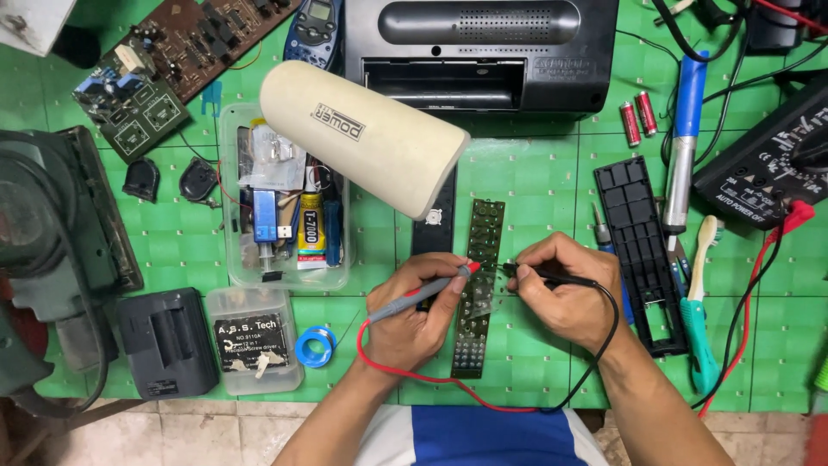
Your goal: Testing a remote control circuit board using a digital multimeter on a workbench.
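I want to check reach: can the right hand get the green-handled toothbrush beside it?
Probably yes: the toothbrush lies just right of the right hand with nothing between, but the hand holds the black probe first.

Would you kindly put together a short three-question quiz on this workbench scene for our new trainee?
1. True or false: the left hand holds the red probe.
2. Which does the black probe in the right hand touch? A) the long circuit board B) the batteries C) the solder spool
3. Fill in: the white lamp shade hangs above the green ____.

Key: 1 true; 2 A; 3 mat.
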